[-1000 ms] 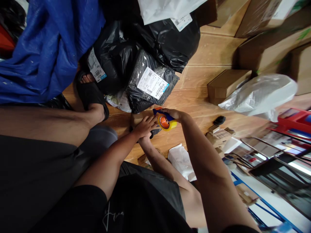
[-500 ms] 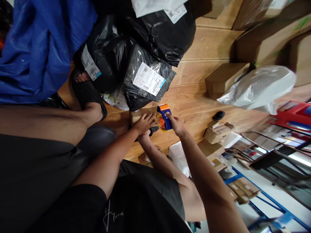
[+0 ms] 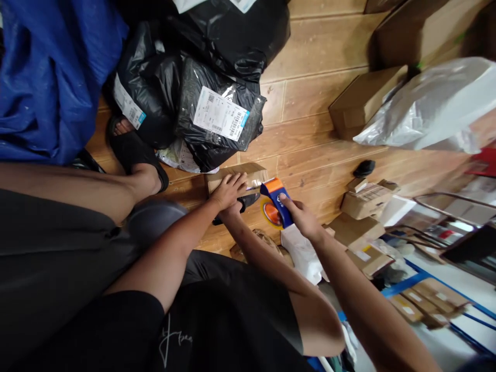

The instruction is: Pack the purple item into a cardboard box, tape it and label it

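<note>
My left hand (image 3: 231,190) lies on a small brown cardboard box (image 3: 220,178), fingers stretched out over its side. Shiny clear tape (image 3: 256,180) shows at the box end nearest my right hand. In my right hand (image 3: 302,214) is a blue and orange tape dispenser (image 3: 284,206) with an orange-cored roll, gripped with the thumb on its side. The dispenser's orange head is just off that box end. Behind the box, a sandalled foot (image 3: 250,200) is partly hidden.
Black plastic parcels (image 3: 217,119) with white labels lie beside the box. A blue tarp (image 3: 54,77) hangs at upper left. Cardboard boxes (image 3: 354,111), a clear plastic bag (image 3: 426,106) and a white bag (image 3: 304,253) sit on the wooden floor (image 3: 310,103).
My right hand has moved the tape dispenser away from the box, to the right and slightly down. More of the box and its tape now shows. My left hand stays on the box.
</note>
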`<state>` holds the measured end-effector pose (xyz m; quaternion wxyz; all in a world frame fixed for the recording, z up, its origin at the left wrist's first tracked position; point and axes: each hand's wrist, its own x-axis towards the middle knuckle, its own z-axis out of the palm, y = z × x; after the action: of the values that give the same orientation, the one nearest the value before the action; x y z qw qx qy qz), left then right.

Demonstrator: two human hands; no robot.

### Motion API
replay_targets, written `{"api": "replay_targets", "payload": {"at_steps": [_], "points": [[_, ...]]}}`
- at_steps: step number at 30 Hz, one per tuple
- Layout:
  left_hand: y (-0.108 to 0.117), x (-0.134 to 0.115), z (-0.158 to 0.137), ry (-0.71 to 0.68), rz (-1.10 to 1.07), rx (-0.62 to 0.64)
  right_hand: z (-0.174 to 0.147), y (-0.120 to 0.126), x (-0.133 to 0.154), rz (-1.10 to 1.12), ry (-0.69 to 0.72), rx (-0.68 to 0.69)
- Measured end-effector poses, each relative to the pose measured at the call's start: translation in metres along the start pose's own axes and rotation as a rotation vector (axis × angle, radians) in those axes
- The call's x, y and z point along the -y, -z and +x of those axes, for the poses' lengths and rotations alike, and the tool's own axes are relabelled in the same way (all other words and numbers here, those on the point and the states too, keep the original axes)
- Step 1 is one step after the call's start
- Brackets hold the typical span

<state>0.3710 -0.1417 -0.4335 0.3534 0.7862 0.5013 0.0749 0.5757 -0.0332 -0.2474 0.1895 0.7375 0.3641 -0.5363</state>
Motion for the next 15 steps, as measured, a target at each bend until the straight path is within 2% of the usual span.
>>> {"api": "replay_targets", "payload": {"at_steps": [4,7,9,12,15], "points": [[0.006,0.0,0.001,0.014,0.009,0.034,-0.034,0.021,-0.035,0.013,0.047,0.106],[0.011,0.0,0.002,0.02,0.012,0.044,-0.038,0.02,-0.064,0.093,0.069,0.106],[0.014,0.0,0.002,0.023,0.024,0.04,-0.029,0.008,-0.086,0.177,0.087,0.079],[0.015,0.001,0.002,0.019,0.046,0.036,-0.012,-0.024,-0.117,0.292,0.093,0.039],[0.013,0.003,0.002,0.006,0.069,0.035,-0.003,-0.057,-0.134,0.37,0.071,0.016]]}}
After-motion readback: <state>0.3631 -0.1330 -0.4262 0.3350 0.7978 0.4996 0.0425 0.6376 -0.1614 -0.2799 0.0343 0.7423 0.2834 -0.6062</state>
